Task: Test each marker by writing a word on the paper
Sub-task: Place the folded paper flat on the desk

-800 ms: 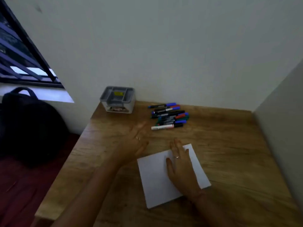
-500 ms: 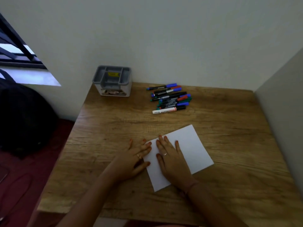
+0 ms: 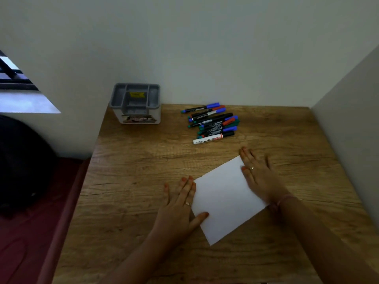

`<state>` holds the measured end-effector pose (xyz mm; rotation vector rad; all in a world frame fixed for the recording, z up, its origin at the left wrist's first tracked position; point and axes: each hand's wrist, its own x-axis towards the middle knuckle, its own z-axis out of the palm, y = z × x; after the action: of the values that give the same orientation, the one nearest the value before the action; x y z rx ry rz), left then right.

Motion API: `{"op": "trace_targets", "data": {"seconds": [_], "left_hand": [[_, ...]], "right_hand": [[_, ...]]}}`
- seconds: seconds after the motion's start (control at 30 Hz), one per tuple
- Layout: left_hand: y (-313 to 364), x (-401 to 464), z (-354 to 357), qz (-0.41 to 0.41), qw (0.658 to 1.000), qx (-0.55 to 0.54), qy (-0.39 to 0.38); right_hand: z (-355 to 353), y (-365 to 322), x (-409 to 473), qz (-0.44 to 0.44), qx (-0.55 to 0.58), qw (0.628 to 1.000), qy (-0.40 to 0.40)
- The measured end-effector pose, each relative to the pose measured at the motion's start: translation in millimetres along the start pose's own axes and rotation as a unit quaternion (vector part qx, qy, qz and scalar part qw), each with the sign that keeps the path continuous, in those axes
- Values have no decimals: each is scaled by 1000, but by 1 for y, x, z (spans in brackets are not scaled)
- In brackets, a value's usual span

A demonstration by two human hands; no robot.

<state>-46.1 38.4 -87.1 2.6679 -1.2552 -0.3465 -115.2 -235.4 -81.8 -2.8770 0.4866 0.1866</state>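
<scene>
A blank white sheet of paper [image 3: 223, 198] lies tilted on the wooden desk [image 3: 133, 167]. My left hand [image 3: 180, 206] lies flat at the sheet's left edge, its thumb resting on the paper. My right hand [image 3: 259, 175] lies flat with straight fingers over the sheet's right corner. Several capped markers [image 3: 212, 123] with blue, red, green and black caps lie in a pile at the back of the desk, beyond both hands. The nearest of them is a white marker with a black cap [image 3: 213, 137]. Neither hand holds a marker.
A grey compartment box [image 3: 135, 103] stands at the desk's back left corner against the wall. A grey panel [image 3: 352, 124] closes off the desk's right side. A dark bag [image 3: 22, 160] sits on the red surface left of the desk.
My right hand has slid from the paper's left part to its right corner. My left hand has come to rest at the sheet's left edge. The view has shifted.
</scene>
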Motion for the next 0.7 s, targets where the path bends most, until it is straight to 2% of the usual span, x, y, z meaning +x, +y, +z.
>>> {"op": "trace_targets", "data": {"seconds": [0.13, 0.2, 0.3, 0.37, 0.47, 0.6, 0.7], "left_hand": [[22, -10, 10, -10, 998, -43, -47], [36, -16, 13, -21, 996, -72, -43], [53, -22, 23, -36, 996, -78, 30], [59, -22, 30, -34, 994, -57, 81], [58, -19, 25, -14, 992, -60, 110], [38, 4, -15, 31, 986, -66, 148], [12, 39, -33, 54, 966, -167, 188]], "right_hand": [[-13, 12, 7, -26, -37, 998, -52], [-22, 12, 14, -28, -75, 996, -49], [-43, -2, 33, -38, -24, 999, 25], [-51, -19, 53, -76, -10, 994, 75], [-48, -38, 81, -132, -51, 986, 84], [-37, -42, 100, -183, -123, 969, 112], [-34, -42, 107, -182, -144, 966, 113]]}}
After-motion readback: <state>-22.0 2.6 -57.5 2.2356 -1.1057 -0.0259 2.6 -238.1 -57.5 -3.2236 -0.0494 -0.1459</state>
